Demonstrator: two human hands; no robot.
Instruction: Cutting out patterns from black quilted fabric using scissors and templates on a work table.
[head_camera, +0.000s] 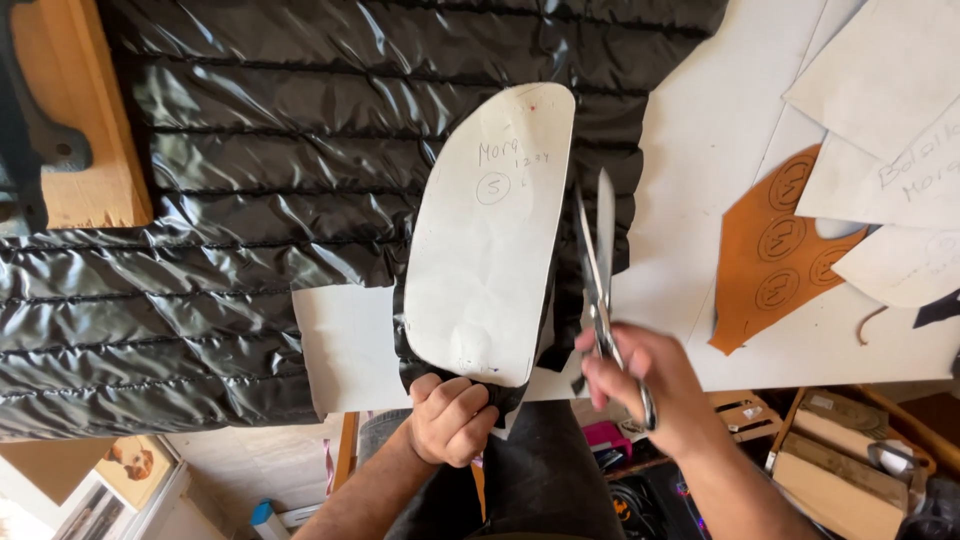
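A white paper pattern piece (490, 240), rounded at the far end, lies on shiny black quilted fabric (250, 180). My left hand (450, 418) pinches the near end of the pattern and the fabric under it at the table's edge. My right hand (645, 385) holds metal scissors (600, 265). Their blades are open and point away from me along the pattern's right edge, where the black fabric is cut close to the paper.
The white tabletop (700, 150) carries a tan leather piece (770, 250) with stamped circles and several white paper patterns (890, 90) at the right. A wooden block (75, 110) sits at the far left. Boxes and clutter (830, 460) lie below the table edge.
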